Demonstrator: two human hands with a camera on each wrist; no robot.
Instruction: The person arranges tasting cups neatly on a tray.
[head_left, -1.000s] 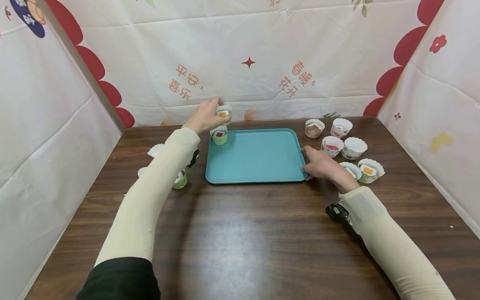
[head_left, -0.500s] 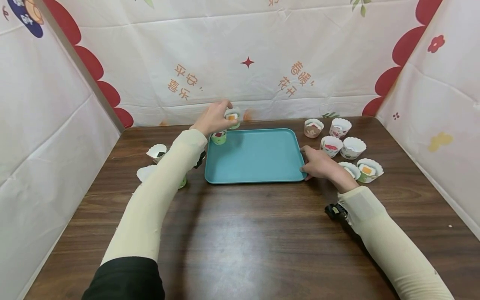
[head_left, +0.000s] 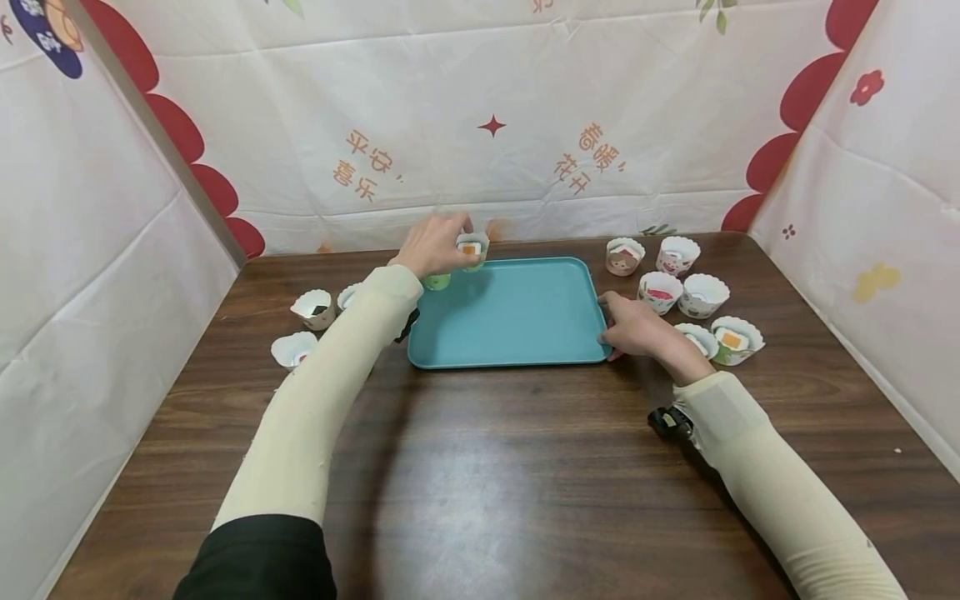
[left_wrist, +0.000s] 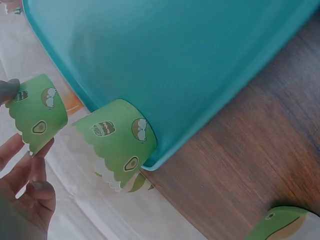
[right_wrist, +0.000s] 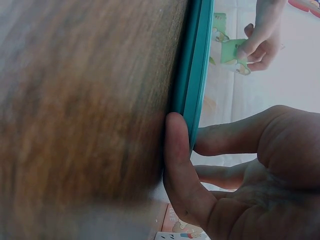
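My left hand pinches a green paper cup by its rim, just above the back left part of the teal tray. An orange-and-white piece shows inside that cup. In the left wrist view the held cup is beside a second green cup, which stands in the tray's corner; the hand partly hides that one in the head view. At the tray's right edge my right hand grips the rim, thumb and fingers on either side of it.
Several patterned paper cups stand right of the tray, among them one with a red piece and a green one. More cups are at the left, partly behind my left forearm. A printed cloth hangs behind the table.
My left hand has moved right and slightly down with its green cup. More of the left-side cups has come into view. The right hand stays at the tray's edge.
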